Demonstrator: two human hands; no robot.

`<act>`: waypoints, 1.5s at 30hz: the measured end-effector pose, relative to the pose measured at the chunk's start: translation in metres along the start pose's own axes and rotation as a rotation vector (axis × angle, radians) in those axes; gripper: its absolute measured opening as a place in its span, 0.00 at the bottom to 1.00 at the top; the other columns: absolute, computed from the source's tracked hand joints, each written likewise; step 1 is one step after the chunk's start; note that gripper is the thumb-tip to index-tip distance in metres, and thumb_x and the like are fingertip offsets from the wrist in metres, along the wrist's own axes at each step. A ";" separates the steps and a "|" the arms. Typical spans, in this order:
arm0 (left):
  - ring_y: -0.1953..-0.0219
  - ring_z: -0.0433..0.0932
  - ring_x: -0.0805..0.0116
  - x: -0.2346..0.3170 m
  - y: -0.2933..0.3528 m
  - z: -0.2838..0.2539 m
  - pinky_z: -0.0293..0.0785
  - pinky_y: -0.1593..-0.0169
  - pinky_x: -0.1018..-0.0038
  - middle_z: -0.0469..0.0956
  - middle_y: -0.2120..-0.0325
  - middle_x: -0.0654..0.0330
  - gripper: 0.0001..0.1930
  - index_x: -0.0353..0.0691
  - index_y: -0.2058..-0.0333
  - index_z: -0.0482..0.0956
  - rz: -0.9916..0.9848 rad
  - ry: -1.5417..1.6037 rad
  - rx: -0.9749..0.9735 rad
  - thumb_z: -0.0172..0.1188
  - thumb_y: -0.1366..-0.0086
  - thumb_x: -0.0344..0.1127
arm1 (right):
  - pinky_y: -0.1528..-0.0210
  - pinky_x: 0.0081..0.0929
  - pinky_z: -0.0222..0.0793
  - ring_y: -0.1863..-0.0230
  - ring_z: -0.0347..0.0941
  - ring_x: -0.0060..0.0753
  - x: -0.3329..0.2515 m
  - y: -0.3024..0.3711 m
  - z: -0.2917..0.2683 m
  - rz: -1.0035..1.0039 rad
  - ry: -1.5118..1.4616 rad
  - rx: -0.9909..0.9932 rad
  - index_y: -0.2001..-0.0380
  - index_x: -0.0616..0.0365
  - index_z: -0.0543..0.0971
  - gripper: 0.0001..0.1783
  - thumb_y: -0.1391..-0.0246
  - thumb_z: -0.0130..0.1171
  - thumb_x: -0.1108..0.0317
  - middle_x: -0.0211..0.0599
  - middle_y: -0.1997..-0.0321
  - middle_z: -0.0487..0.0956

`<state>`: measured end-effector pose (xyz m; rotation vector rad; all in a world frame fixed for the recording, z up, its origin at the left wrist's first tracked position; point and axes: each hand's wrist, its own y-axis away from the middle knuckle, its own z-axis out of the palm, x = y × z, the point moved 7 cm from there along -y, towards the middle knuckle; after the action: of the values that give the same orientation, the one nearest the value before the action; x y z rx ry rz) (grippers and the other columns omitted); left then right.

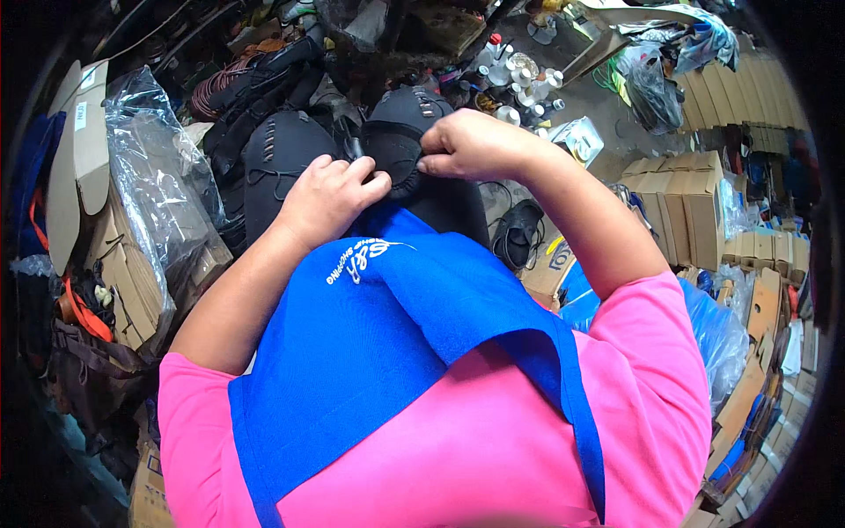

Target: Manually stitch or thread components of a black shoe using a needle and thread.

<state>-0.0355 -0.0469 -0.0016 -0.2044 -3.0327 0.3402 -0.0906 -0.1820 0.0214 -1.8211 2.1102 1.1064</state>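
Observation:
A black shoe rests over my lap between my two hands, its rounded dark opening facing up. My left hand is closed, with thumb and fingers curled at the shoe's near left edge. On the opposite side, my right hand pinches the shoe's right rim between thumb and bent fingers. Whether a thread or small tool sits in either pinch is too small to tell. Black trousers cover my knees under and beside the shoe. A blue apron hangs over my front and reaches up to my wrists.
Dark shoes lie right of my knees. White bottles crowd the floor ahead. Stacked cardboard stands to the right. Cartons under clear plastic stand at left, near orange straps. Dark clutter fills the far left.

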 end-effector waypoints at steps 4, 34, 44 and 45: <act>0.61 0.77 0.63 -0.006 0.001 0.003 0.70 0.58 0.66 0.74 0.58 0.59 0.15 0.48 0.59 0.74 -0.066 0.078 -0.164 0.56 0.48 0.33 | 0.66 0.40 0.68 0.71 0.74 0.51 0.001 0.015 0.007 -0.037 -0.051 0.068 0.74 0.64 0.75 0.13 0.51 0.55 0.62 0.52 0.76 0.74; 0.61 0.76 0.75 -0.068 -0.058 0.048 0.69 0.50 0.77 0.80 0.63 0.62 0.12 0.34 0.59 0.80 -0.287 1.565 -0.339 0.60 0.42 0.30 | 0.56 0.36 0.72 0.63 0.76 0.46 -0.009 0.024 -0.010 0.128 -0.037 0.379 0.65 0.54 0.83 0.13 0.54 0.57 0.66 0.44 0.69 0.79; 0.59 0.74 0.71 -0.064 -0.061 0.041 0.68 0.50 0.74 0.77 0.66 0.62 0.12 0.37 0.60 0.82 -0.216 1.388 -0.332 0.61 0.43 0.30 | 0.58 0.37 0.73 0.63 0.76 0.45 -0.022 0.021 -0.015 0.092 0.229 0.376 0.68 0.54 0.82 0.11 0.57 0.59 0.67 0.43 0.69 0.79; 0.59 0.74 0.71 -0.065 -0.062 0.041 0.68 0.50 0.74 0.77 0.66 0.62 0.12 0.37 0.60 0.82 -0.217 1.386 -0.331 0.61 0.43 0.30 | 0.58 0.37 0.73 0.63 0.76 0.45 -0.023 0.019 -0.015 0.076 0.238 0.362 0.68 0.54 0.82 0.10 0.57 0.59 0.68 0.43 0.69 0.79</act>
<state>0.0171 -0.1244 -0.0316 -0.0643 -1.6775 -0.2555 -0.0970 -0.1729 0.0528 -1.7792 2.3376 0.4912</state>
